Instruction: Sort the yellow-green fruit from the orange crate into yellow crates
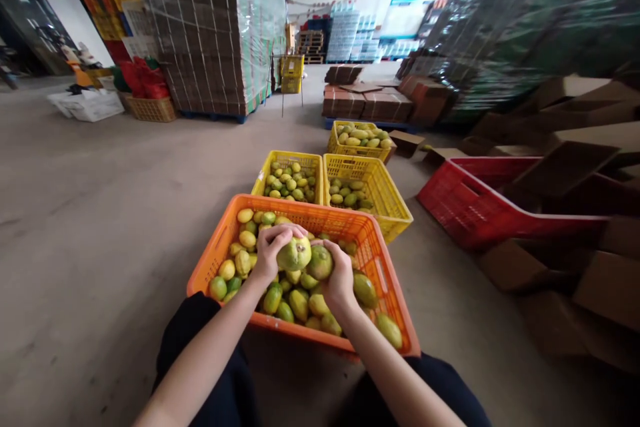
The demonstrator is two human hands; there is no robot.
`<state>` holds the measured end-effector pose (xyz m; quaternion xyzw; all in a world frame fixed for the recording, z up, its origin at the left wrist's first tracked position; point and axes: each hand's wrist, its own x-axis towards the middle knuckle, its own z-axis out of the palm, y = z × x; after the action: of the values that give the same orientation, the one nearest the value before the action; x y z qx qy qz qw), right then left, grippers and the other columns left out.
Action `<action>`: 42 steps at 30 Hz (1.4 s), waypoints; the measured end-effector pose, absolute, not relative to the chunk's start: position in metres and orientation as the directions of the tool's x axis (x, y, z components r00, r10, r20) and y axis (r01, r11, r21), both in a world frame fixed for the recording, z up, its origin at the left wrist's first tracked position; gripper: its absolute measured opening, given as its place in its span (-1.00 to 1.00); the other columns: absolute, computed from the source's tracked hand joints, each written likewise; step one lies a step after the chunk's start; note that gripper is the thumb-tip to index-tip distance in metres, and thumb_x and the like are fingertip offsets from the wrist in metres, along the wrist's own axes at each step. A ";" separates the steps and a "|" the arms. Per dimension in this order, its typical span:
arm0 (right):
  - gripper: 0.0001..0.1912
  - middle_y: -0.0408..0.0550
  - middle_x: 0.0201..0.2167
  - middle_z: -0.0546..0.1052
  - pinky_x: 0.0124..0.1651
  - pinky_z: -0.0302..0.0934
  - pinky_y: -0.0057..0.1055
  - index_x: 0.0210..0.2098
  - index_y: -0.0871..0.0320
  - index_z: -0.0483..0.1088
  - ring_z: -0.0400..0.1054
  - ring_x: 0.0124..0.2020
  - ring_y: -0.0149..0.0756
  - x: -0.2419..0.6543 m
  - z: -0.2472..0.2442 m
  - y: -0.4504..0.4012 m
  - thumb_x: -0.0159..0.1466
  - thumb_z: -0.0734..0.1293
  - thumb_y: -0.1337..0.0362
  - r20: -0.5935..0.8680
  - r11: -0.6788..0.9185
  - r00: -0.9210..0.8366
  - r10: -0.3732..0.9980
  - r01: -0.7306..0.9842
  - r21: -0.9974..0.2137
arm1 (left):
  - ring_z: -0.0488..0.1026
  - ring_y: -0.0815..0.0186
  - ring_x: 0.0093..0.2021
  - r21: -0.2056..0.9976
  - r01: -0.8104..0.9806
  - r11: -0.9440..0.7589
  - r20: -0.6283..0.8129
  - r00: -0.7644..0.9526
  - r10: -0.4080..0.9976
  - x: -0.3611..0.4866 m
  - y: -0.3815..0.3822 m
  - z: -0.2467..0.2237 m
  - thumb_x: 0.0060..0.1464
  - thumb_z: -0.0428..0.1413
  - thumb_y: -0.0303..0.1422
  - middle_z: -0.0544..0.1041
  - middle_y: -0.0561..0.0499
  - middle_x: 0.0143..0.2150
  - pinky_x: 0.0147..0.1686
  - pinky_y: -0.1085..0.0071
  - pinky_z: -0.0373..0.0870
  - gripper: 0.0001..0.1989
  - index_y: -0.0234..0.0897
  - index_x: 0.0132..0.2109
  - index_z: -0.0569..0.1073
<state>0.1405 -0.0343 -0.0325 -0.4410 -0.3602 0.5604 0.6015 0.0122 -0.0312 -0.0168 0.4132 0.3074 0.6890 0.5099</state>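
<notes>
An orange crate (295,330) stands between my knees, holding many yellow and green fruits. Above its middle, my left hand (273,248) is closed round a yellow-green fruit (294,254), its end facing me. Close beside it, my right hand (340,273) grips a darker green fruit (321,263). The two held fruits are side by side, nearly touching. Inside the crate, larger fruits (365,289) lie at the right, and smaller ones (247,239) fill the left side.
Beyond the orange crate are yellow crates (395,217) with fruit, one (357,151) farther back. A red crate (465,213) with cardboard boxes (540,267) sits at the right. Wrapped stacks (200,27) of flattened cardboard rise behind.
</notes>
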 end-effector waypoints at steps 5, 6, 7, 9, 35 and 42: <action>-0.75 -0.12 -0.52 0.53 -0.25 0.24 -0.35 -0.62 0.09 0.47 0.35 -0.39 -0.23 0.141 -0.023 -0.044 0.10 0.31 0.13 0.045 0.085 0.169 0.985 -0.239 -0.967 | 0.55 0.07 -0.18 0.838 -0.432 -0.332 0.322 -0.099 0.942 0.009 -0.034 -0.020 0.01 0.13 -0.25 0.61 -0.13 -0.34 -0.08 0.23 0.41 -0.75 -0.28 -0.47 0.60; -0.74 -0.12 -0.53 0.53 -0.27 0.24 -0.35 -0.62 0.09 0.47 0.34 -0.40 -0.23 0.141 -0.021 -0.046 0.10 0.30 0.13 0.061 0.096 0.161 0.985 -0.222 -0.970 | 0.55 0.06 -0.17 0.848 -0.424 -0.317 0.314 -0.079 0.946 0.008 -0.034 -0.020 0.00 0.13 -0.25 0.61 -0.13 -0.33 -0.07 0.23 0.41 -0.76 -0.27 -0.48 0.60; -0.73 -0.11 -0.54 0.52 -0.28 0.23 -0.35 -0.63 0.09 0.48 0.34 -0.40 -0.23 0.141 -0.019 -0.048 0.11 0.30 0.13 0.073 0.105 0.151 0.986 -0.210 -0.972 | 0.55 0.05 -0.16 0.859 -0.423 -0.289 0.290 -0.063 0.955 0.006 -0.035 -0.020 -0.02 0.14 -0.25 0.61 -0.14 -0.33 -0.06 0.22 0.41 -0.77 -0.27 -0.49 0.59; -0.72 -0.11 -0.55 0.50 -0.28 0.23 -0.34 -0.63 0.08 0.48 0.33 -0.41 -0.22 0.141 -0.016 -0.051 0.11 0.28 0.12 0.088 0.113 0.129 0.988 -0.198 -0.974 | 0.54 0.01 -0.14 0.868 -0.447 -0.215 0.218 -0.046 0.975 0.003 -0.037 -0.020 -0.08 0.18 -0.26 0.60 -0.17 -0.33 -0.05 0.21 0.42 -0.79 -0.29 -0.51 0.58; -0.61 0.02 -0.60 0.50 -0.61 0.23 -0.37 -0.46 0.16 0.42 0.40 -0.56 -0.19 0.152 -0.022 -0.027 0.23 0.16 0.01 -0.581 -0.640 -0.328 0.745 -0.597 -0.483 | 0.56 0.15 -0.22 0.382 -0.885 0.264 -0.561 0.005 0.828 0.016 -0.021 -0.023 0.04 0.07 -0.29 0.54 -0.01 -0.39 -0.18 0.23 0.50 -0.85 -0.27 -0.34 0.46; -0.82 0.01 -0.44 0.58 -0.38 0.45 -0.31 -0.32 0.17 0.45 0.50 -0.39 -0.17 0.158 -0.009 -0.023 0.20 0.26 0.22 -0.398 -0.524 -0.354 0.846 -0.689 -0.501 | 0.55 0.12 -0.24 0.358 -0.897 0.260 -0.633 -0.029 0.773 0.012 -0.015 -0.032 0.10 0.06 -0.22 0.53 -0.03 -0.36 -0.24 0.17 0.51 -0.81 -0.24 -0.23 0.43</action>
<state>0.1583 -0.0233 -0.0088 -0.3166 -0.1244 0.8133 0.4719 0.0121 -0.0145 -0.0324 -0.0797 0.3881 0.6031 0.6923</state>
